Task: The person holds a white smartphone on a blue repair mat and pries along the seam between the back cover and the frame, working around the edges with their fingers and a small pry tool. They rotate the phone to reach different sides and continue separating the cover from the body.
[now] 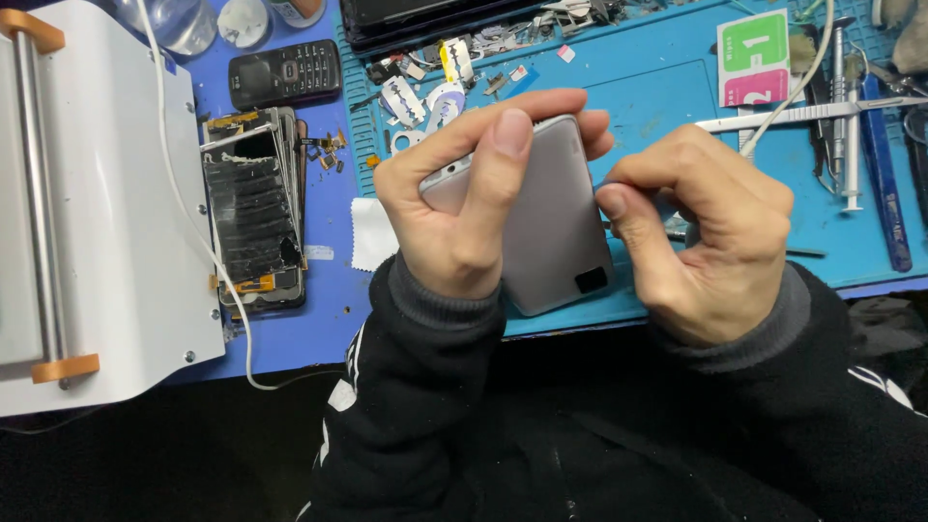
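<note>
Holding a grey phone point(556, 232), both hands; green-pink card point(753, 58) beyond.

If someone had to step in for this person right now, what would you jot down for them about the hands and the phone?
Left hand: grips the silver-grey phone back side up, thumb across its back, fingers curled over the top edge.
Right hand: closed, thumb tip pressed at the phone's right edge; whether it pinches a small tool cannot be seen.
Phone: held just above the blue work mat, its back cover in place.
Nearby: a stripped phone frame at left, razor blades above the hands, tweezers at right.
Done: no gap visible at the edge.
Left: whatever the edge work needs.
</note>
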